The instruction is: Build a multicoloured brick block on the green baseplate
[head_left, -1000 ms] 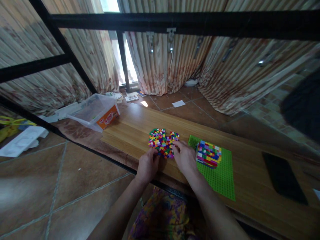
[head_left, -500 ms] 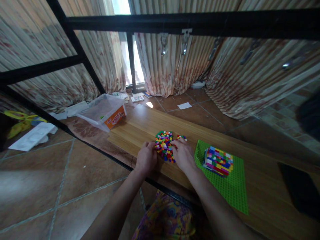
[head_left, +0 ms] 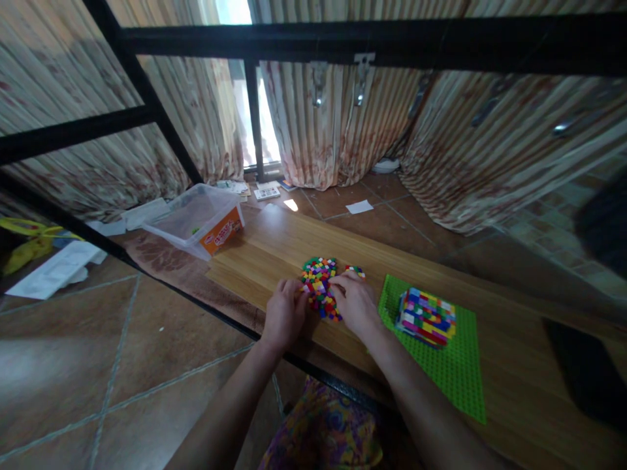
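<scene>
A pile of small coloured bricks (head_left: 321,269) lay on the wooden table (head_left: 274,251), between and just beyond the person's two hands. The left hand (head_left: 285,315) was at the pile's near left edge, fingers curled in and thumb close to them. The right hand (head_left: 356,301) reached over the pile's right side, its thumb and forefinger nearly together among the bricks. Both grips were narrow, but the bricks were too small and crowded to tell whether either hand had hold of one. A smaller cluster (head_left: 355,270) showed just beyond the right hand, apart from the main pile.

To the right of the hands, a green baseplate (head_left: 460,378) lay flat on the table, with a block of stacked bricks (head_left: 427,317) on its far part. A dark flat object (head_left: 582,365) lay farther right. A clear plastic box (head_left: 186,212) with an orange label (head_left: 222,233) stood at the table's far left end, something small and green inside it. On the floor beyond the table was a sheet of paper (head_left: 359,207), and curtains (head_left: 313,130) hung along the far side.
</scene>
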